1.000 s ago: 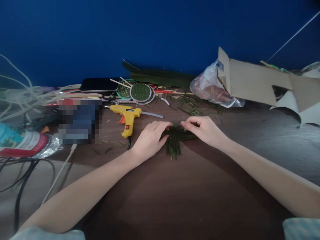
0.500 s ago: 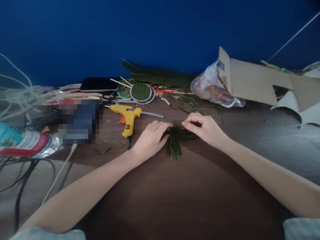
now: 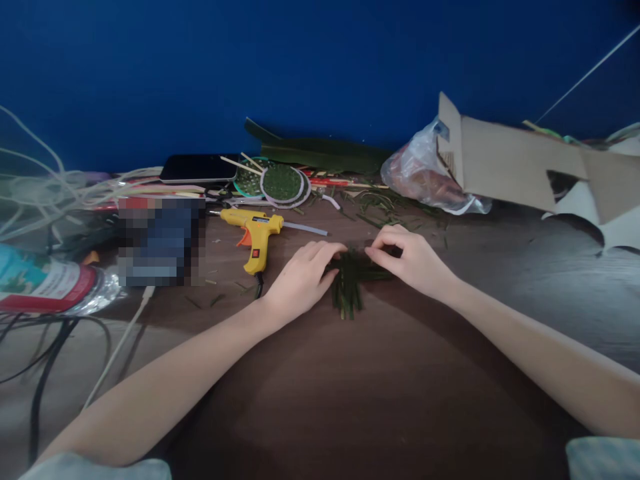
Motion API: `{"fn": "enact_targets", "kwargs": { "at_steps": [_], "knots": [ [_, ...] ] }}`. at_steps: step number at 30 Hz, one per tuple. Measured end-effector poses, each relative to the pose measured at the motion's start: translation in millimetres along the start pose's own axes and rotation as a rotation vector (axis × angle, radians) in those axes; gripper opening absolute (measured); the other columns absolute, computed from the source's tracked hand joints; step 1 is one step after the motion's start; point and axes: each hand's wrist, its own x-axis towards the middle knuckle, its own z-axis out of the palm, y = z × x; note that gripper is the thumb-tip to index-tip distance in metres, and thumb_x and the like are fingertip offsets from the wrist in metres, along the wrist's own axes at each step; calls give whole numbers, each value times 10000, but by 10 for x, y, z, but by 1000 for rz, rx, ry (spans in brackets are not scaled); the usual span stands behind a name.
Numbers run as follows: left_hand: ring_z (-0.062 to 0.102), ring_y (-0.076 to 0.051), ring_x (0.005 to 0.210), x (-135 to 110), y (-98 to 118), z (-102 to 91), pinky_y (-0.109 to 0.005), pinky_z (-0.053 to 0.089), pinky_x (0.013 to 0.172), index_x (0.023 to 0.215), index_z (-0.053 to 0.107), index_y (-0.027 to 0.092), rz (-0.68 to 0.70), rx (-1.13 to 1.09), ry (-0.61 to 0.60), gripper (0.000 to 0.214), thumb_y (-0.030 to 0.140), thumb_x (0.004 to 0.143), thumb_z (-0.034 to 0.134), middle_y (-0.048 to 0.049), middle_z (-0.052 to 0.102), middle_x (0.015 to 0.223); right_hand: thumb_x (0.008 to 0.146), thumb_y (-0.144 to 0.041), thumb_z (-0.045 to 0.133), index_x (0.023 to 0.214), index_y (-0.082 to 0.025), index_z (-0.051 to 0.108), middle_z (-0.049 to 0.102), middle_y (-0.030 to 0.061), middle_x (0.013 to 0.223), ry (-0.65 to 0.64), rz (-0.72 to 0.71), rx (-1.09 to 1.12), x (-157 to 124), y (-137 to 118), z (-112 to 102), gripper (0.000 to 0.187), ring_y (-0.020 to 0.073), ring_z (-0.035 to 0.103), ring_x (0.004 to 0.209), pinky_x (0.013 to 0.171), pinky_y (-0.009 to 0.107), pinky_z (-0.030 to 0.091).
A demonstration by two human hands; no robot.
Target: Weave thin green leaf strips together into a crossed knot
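Observation:
A small crossed mat of dark green leaf strips [image 3: 349, 283] lies on the brown table, its loose ends pointing toward me. My left hand [image 3: 300, 277] lies on the mat's left side with fingers together, pressing it down. My right hand [image 3: 413, 260] is at the mat's upper right, fingers curled and pinching a strip at its top edge.
A yellow glue gun [image 3: 254, 235] lies left of my left hand, its cord running toward me. Behind are round woven discs [image 3: 281, 183], a phone [image 3: 199, 169], long green leaves [image 3: 320, 155], a plastic bag [image 3: 425, 175], a cardboard piece [image 3: 510, 167]. Cables [image 3: 45, 353] lie at left.
My right hand shifted slightly down onto the strips' top edge; my left hand stayed pressed on the mat. Nothing else moved.

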Motion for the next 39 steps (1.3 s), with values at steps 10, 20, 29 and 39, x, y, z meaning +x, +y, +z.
{"fn": "enact_targets", "kwargs": {
  "at_steps": [10,20,29,39],
  "knots": [
    [563,-148,830,-13,10,-13,-302,483,769,1010,482,190,-54,-94,26,322,27,741,550,-11,575,881,777,-232,558,574,-203,475,555,15,671,-1,-32,-52,6,4,-5,221,171,505,712,693,320,380],
    [570,-128,790,-2,13,-19,-250,476,724,956,519,178,-57,-85,9,292,3,729,574,1,595,838,809,-259,545,604,-201,499,566,20,708,-2,-32,-5,3,-31,-17,218,172,514,740,717,325,381],
    [561,-141,729,-6,38,-30,-249,446,662,862,526,184,-34,6,17,88,154,801,582,7,567,770,867,-260,474,736,-192,591,602,37,818,-71,-111,108,-18,-187,-15,188,170,532,821,770,321,400],
    [534,-142,669,-7,17,-22,-234,416,604,775,555,164,57,83,62,128,172,866,466,-10,554,689,891,-290,447,862,-202,613,633,39,886,-105,-241,134,-26,-282,26,190,174,544,876,823,338,399]
  ]
}}
